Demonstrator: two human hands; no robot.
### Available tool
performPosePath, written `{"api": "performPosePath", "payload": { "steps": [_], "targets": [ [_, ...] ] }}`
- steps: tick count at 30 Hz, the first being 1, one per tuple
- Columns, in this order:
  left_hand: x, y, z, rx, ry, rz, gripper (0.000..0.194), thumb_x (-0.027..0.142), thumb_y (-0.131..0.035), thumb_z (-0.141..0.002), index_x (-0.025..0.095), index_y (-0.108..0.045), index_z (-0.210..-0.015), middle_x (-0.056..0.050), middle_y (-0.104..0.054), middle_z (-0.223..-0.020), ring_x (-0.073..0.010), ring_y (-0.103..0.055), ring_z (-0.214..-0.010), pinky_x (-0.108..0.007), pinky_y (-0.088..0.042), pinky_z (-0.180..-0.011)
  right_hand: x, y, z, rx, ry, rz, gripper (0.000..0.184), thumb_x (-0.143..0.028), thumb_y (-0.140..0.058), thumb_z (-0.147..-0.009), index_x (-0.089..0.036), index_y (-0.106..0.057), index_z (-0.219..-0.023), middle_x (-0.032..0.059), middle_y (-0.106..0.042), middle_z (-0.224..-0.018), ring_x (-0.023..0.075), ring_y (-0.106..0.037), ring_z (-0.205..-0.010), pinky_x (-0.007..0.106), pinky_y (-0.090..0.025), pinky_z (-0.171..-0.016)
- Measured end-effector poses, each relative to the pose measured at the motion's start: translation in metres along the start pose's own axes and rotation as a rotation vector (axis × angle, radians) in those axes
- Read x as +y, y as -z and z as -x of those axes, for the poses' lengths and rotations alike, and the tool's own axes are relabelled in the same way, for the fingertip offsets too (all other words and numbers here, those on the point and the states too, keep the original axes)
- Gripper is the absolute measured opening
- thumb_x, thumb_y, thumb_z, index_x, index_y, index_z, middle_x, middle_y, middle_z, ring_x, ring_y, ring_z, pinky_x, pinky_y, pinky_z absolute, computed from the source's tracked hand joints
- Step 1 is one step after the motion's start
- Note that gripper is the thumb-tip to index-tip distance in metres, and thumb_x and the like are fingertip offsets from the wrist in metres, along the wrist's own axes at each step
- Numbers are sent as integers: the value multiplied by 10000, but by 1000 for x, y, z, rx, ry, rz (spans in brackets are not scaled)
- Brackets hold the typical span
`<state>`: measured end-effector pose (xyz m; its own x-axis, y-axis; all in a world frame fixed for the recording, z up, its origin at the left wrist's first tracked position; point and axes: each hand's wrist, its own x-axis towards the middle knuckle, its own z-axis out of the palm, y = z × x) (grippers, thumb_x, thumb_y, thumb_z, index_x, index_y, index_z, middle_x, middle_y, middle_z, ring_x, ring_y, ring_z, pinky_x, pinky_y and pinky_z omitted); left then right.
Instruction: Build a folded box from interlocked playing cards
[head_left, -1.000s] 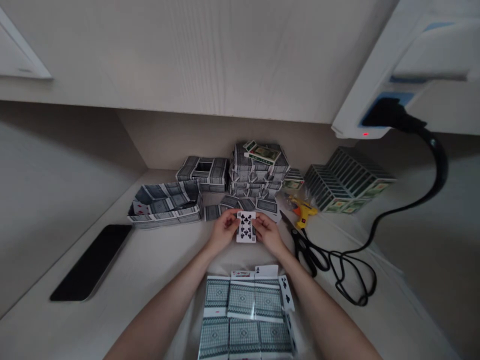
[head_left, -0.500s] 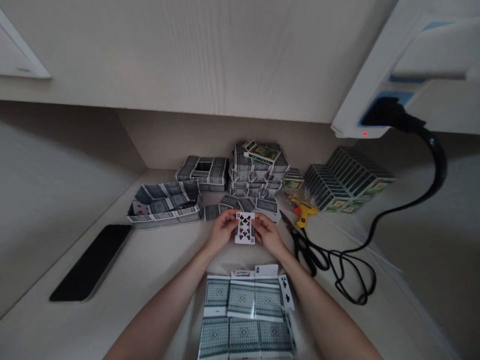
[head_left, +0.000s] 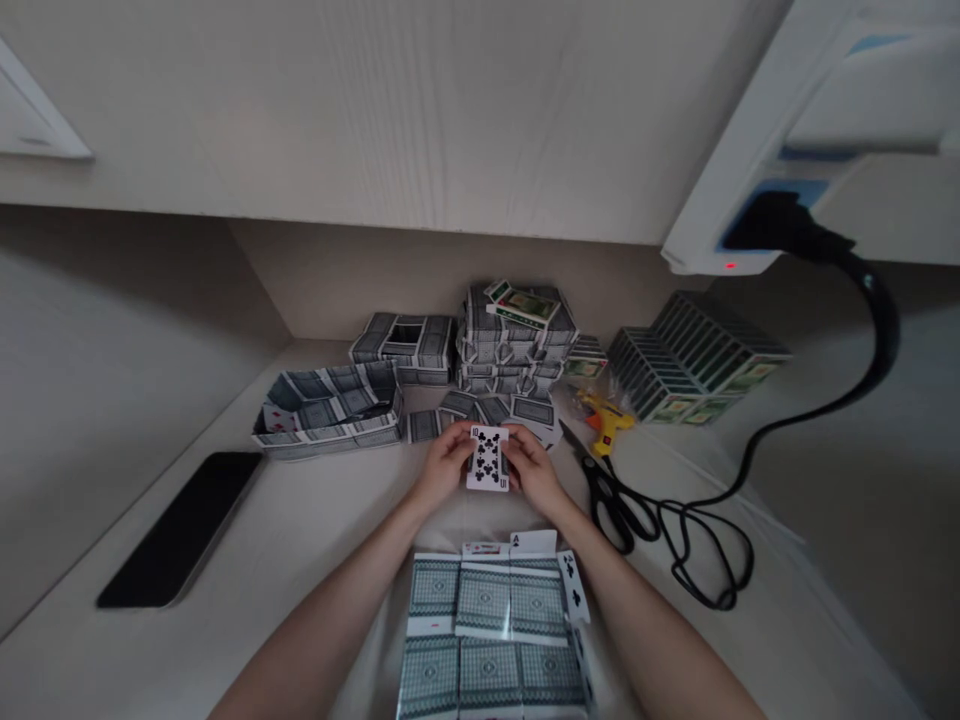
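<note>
A ten of clubs playing card [head_left: 488, 460] faces up between my two hands. My left hand [head_left: 444, 462] is closed on its left edge, and my right hand [head_left: 534, 468] is closed on its right edge. Whether more cards lie behind it I cannot tell. Just beyond my fingers, loose face-down cards [head_left: 493, 409] are spread on the table. Nearer to me, between my forearms, lies a panel of joined playing cards [head_left: 489, 668], mostly backs up, with an ace and a clubs card sticking out at its far and right edges.
An open card-built tray [head_left: 330, 430] and a phone [head_left: 180, 530] lie left. Card-built boxes [head_left: 517, 345] stand at the back beside stacked card packs [head_left: 697, 355]. A yellow glue gun [head_left: 611, 425], black-handled scissors [head_left: 611, 500] and a looping cord [head_left: 739, 560] lie right.
Almost nothing differs. The ten of clubs and both hands have shifted very slightly left, and the hold on the card stays the same.
</note>
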<state>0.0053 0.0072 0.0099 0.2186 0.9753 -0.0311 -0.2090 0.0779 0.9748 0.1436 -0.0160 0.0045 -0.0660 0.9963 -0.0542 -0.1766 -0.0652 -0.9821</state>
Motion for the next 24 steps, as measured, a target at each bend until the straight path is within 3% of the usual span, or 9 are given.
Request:
{"api": "performPosePath", "payload": {
  "steps": [7, 16, 20, 24],
  "targets": [
    [-3, -2, 0, 31, -22, -19, 124, 257, -564, -634, 165, -529, -710, 52, -538, -565, -87, -463, -520, -193, -337, -517, 0, 0, -1, 35, 13, 3, 236, -381, -530, -700, -229, -474, -871, -65, -451, -564, 76, -351, -409, 192, -261, -350],
    [0, -2, 2, 77, -49, -49, 112, 246, -532, -658, 160, -574, -716, 38, -555, -600, -98, -481, -572, -200, -353, -561, 0, 2, -1, 11, 47, 81, 189, -363, -497, -729, -229, -505, -862, -50, -465, -612, 99, -393, -474, 201, -313, -394],
    [-1, -3, 2, 108, -90, -85, 87, 230, -512, -663, 167, -570, -679, 40, -552, -614, -95, -472, -577, -198, -353, -559, 6, 2, -3, 22, 80, 15, 123, -299, -495, -726, -220, -522, -816, -36, -495, -657, 112, -449, -566, 212, -373, -498],
    [-2, -3, 3, 139, -117, -140, 79, 201, -466, -665, 172, -537, -646, 50, -518, -574, -88, -436, -535, -191, -331, -514, 11, 1, -3, 14, 2, -119, 91, -257, -501, -703, -216, -515, -782, -40, -495, -633, 112, -456, -556, 213, -375, -498]
  ]
}}
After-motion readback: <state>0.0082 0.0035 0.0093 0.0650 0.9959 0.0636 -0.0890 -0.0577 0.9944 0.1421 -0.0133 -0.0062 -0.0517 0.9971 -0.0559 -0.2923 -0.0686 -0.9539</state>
